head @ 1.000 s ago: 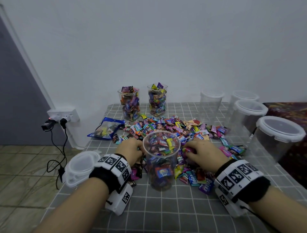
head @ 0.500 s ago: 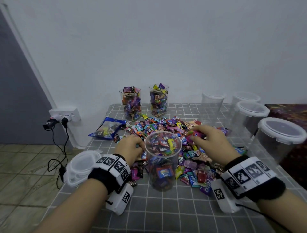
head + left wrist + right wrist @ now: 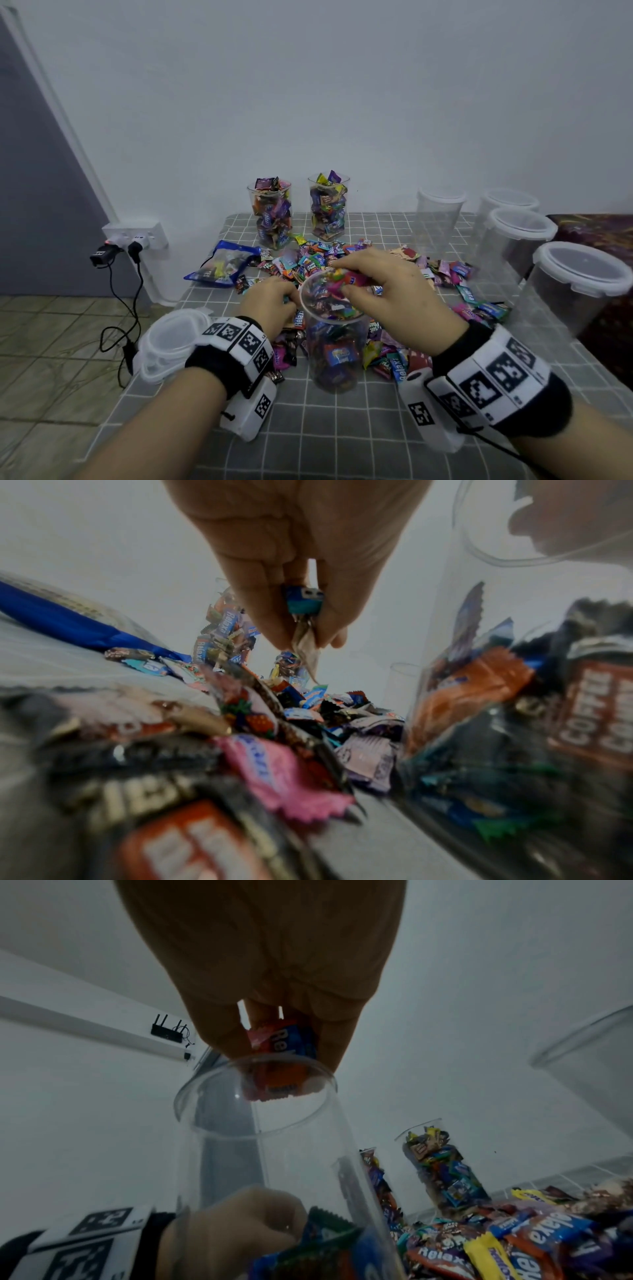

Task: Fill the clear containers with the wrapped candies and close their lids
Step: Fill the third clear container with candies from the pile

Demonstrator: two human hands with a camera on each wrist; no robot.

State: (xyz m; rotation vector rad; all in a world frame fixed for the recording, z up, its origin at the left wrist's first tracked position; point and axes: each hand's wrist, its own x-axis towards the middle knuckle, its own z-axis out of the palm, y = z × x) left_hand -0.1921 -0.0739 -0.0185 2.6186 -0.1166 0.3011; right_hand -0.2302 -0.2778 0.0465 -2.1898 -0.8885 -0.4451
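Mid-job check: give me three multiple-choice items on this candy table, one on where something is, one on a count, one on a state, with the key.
1. Where is the right hand?
A. Over the mouth of the near container
B. On the stack of lids
C. On the blue bag

2. How many candy-filled containers stand by the wall?
A. One
B. Two
C. Four

3. What state is the near container in?
A. Lidded and empty
B. Tipped over
C. Open, holding candies

Key: 1 A, the hand pinches candies above its rim. 2 B, a left one and a right one stand side by side. 3 C, it stands upright with no lid and wrappers show through its wall.
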